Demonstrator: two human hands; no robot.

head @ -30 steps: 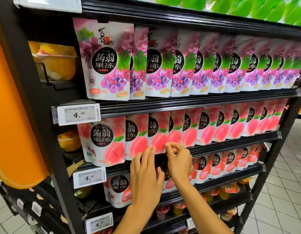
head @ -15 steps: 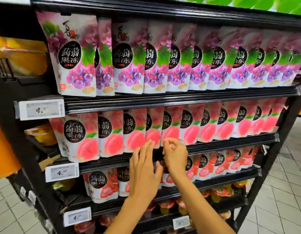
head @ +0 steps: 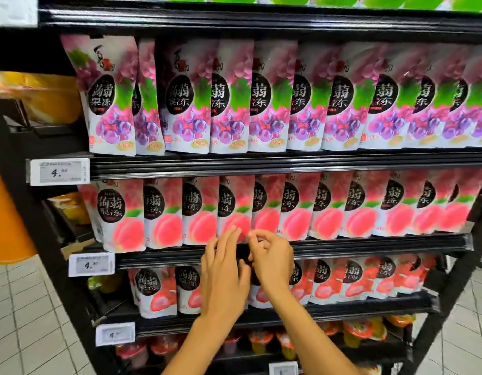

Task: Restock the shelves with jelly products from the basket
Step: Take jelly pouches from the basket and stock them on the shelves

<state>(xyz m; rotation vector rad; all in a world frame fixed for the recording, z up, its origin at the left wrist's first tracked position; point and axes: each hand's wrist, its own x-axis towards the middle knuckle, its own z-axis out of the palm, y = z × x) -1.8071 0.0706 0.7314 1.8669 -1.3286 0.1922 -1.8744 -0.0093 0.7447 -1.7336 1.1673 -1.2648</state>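
Peach jelly pouch (head: 234,209), which we judge soft, light and slick, stands just above our fingertips. Left hand (head: 223,277) fingers lie straight, touching its bottom seam, the likeliest hold. Right hand (head: 273,262) curls there, grip unclear, over the shelf rail (head: 369,246).

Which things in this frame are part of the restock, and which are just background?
In the job:
- left hand, fingers straight on the peach pouch
- right hand, fingers curled at that pouch's lower edge
- basket: not in view

Just there:
- grape pouches
- strawberry pouches
- jelly cups
- price tags
- orange panel
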